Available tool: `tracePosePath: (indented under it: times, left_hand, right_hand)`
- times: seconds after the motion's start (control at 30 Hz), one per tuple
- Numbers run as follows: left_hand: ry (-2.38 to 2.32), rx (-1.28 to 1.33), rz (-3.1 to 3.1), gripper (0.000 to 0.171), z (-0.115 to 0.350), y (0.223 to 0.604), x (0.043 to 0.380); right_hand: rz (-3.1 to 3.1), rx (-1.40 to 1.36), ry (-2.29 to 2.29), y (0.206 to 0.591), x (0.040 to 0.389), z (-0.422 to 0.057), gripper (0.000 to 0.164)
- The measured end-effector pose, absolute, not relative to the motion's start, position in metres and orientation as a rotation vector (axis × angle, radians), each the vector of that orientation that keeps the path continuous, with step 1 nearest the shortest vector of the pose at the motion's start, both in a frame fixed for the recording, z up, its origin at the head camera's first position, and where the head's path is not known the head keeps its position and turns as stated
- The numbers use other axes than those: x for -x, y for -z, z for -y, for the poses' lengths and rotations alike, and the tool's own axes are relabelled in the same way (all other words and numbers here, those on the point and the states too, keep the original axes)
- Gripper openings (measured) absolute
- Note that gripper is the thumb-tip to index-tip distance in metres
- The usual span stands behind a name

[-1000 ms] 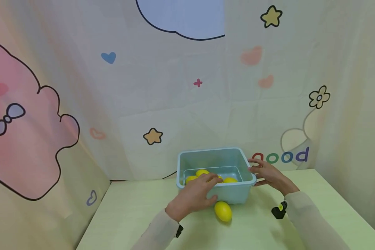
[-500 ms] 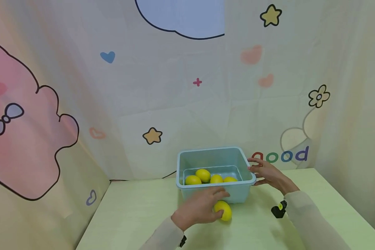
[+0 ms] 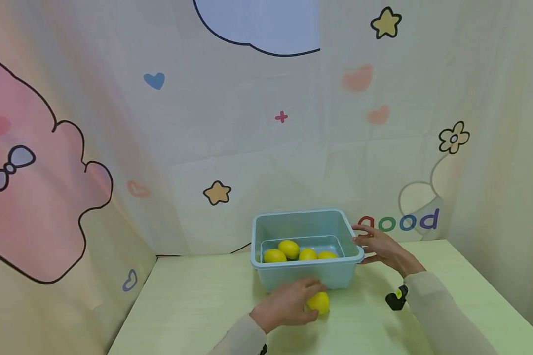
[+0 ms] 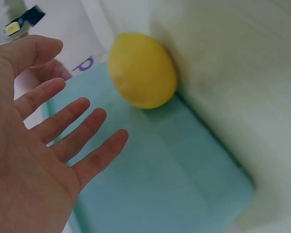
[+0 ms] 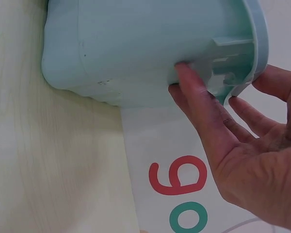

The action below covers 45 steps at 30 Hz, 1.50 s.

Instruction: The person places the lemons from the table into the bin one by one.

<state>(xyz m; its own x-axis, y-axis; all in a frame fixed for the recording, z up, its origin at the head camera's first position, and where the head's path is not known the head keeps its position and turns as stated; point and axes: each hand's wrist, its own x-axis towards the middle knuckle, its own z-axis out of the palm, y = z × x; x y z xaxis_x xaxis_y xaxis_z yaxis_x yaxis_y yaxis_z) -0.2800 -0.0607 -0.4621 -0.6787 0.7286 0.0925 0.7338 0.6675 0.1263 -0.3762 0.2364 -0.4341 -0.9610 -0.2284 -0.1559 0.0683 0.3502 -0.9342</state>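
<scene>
A yellow lemon [image 3: 320, 302] lies on the table just in front of a light blue plastic bin [image 3: 288, 273]. My left hand [image 3: 286, 303] is over the lemon's left side, fingers and thumb spread around it. In the left wrist view, a gap shows between the fingers of the left hand [image 4: 53, 141] and the lemon [image 4: 143, 70]. Several more lemons [image 3: 288, 249] lie inside the bin. At the bin's right end, my right hand [image 3: 384, 250] holds the rim, its other fingers against the outer wall, as the right wrist view shows.
The pale wooden table [image 3: 186, 301] reaches up to a printed curtain [image 3: 248, 148] behind the bin. A thin dark cord [image 3: 241, 248] runs along the back edge, left of the bin. Both wrists wear small black devices [image 3: 397, 298].
My left hand has come out from above the bin, down and toward me, to the lemon on the table. The right hand and the bin have stayed put.
</scene>
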Motion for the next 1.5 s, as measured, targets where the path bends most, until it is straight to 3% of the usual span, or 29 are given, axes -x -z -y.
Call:
tracePosePath:
  times: [0.57, 1.5]
  left_hand:
    - [0.201, 1.236, 2.871, 0.055, 0.053, 0.498, 0.289]
    - [0.049, 1.111, 3.031, 0.062, 0.044, 0.489, 0.287]
  right_hand:
    - [-2.348, 0.152, 1.654, 0.439, 0.374, -0.238, 0.067]
    - [-2.349, 0.176, 1.676, 0.436, 0.374, -0.237, 0.066]
